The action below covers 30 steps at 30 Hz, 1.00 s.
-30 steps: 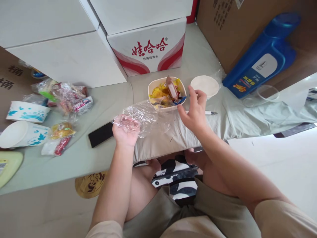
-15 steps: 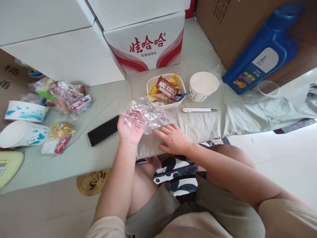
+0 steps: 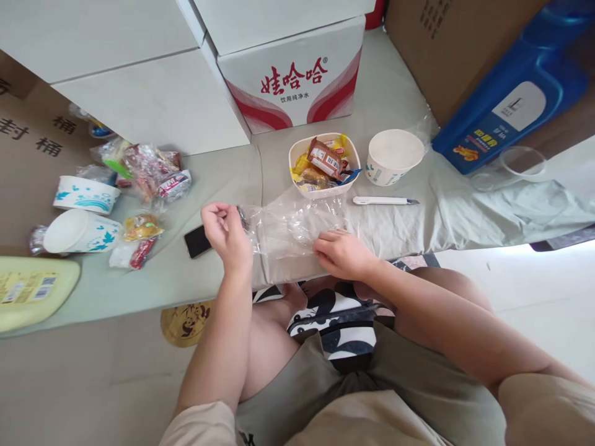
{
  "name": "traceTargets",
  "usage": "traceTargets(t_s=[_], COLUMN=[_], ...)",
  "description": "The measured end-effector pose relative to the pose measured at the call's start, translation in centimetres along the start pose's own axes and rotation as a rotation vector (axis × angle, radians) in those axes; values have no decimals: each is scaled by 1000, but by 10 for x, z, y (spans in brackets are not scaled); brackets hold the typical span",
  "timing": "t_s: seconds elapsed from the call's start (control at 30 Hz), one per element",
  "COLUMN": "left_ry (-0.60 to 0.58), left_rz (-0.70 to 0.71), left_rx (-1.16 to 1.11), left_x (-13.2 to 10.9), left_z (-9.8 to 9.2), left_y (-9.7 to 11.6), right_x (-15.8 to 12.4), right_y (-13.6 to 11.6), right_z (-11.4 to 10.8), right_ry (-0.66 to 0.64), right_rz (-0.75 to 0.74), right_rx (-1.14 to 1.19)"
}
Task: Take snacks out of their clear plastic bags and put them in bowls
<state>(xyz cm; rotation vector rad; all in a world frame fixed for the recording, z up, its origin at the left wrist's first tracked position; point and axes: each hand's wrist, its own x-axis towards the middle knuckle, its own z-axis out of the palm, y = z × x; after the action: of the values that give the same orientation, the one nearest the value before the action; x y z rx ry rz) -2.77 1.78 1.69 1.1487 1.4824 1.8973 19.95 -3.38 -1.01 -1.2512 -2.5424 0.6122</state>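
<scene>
A clear plastic bag (image 3: 295, 226) is stretched out along the table's front edge between my two hands. My left hand (image 3: 227, 235) pinches its left end with the fingers curled in. At the other end, my right hand (image 3: 344, 254) has its fingers closed on the bag's edge, low over the cloth. Just behind the bag stands a white paper tub (image 3: 325, 192) of wrapped snacks, among them a brown packet (image 3: 324, 158). A black phone (image 3: 197, 241) lies left of my left hand, partly covered by it.
A white utility knife (image 3: 381, 201) lies right of the bag, near a paper bowl (image 3: 395, 158). A blue bottle (image 3: 509, 102) and a clear cup (image 3: 523, 162) stand farther right. On the left are paper cups (image 3: 86, 198), wrapped snacks (image 3: 153, 170) and a yellow container (image 3: 37, 291). Boxes (image 3: 297, 80) line the back.
My left hand has moved left and closed, pulling the crumpled bag flatter and wider. My right hand's fingers have curled in on the bag. The view has shifted a little left.
</scene>
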Motion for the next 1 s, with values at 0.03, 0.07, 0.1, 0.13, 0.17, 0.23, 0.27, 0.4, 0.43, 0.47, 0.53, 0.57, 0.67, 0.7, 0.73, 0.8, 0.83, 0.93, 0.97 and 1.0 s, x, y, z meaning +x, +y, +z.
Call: traceTargets(t_s=[0.03, 0.07, 0.1, 0.13, 0.17, 0.23, 0.27, 0.4, 0.43, 0.47, 0.53, 0.57, 0.67, 0.7, 0.73, 0.8, 0.83, 0.93, 0.97, 1.0], left_ry=[-125, -291, -486, -683, -853, -1067, -1104, -1089, -1087, -1089, -1090, -1089, -1070, -1056, -1042, -1020, -1009, -943, -899, -843], left_rz=[146, 256, 321, 352, 358, 324, 304, 227, 201, 174, 127, 104, 8, -34, -78, -157, -186, -233, -241, -248], left_rx=[81, 169, 268, 378, 492, 695, 770, 814, 784, 750, 687, 658, 566, 533, 497, 421, 382, 273, 227, 175], left_x=[-7, -15, -24, -32, -39, -47, -47, -32, -26, -21, -14, -12, -10, -10, -11, -12, -13, -14, -14, -14], left_z=[-4, -7, -9, -11, -12, -12, -12, -16, -19, -23, -29, -33, -38, -38, -38, -35, -33, -29, -27, -25], left_y=[7, 13, 20, 25, 28, 28, 26, 11, 8, 6, 3, 3, 5, 6, 8, 12, 14, 15, 14, 12], right_x=[-2, -4, -6, -7, -9, -11, -12, -17, -18, -20, -23, -25, -30, -32, -33, -35, -36, -35, -34, -33], right_y=[1, 3, 4, 5, 6, 5, 4, -1, -2, -1, 4, 8, 23, 28, 31, 35, 35, 32, 32, 31], right_z=[-1, -2, -4, -5, -7, -11, -13, -24, -26, -27, -30, -32, -38, -41, -44, -51, -53, -57, -57, -56], right_ry=[27, 51, 74, 98, 120, 140, 134, 17, -23, -62, -107, -103, 34, 111, 190, 329, 379, 451, 469, 491], right_rz=[1, 1, -2, -5, -9, -13, 2, 164, 187, 190, 177, 174, 154, 143, 140, 166, 193, 265, 283, 304], right_rx=[18, 34, 50, 66, 80, 97, 95, 71, 74, 78, 77, 78, 174, 238, 315, 502, 610, 893, 943, 965])
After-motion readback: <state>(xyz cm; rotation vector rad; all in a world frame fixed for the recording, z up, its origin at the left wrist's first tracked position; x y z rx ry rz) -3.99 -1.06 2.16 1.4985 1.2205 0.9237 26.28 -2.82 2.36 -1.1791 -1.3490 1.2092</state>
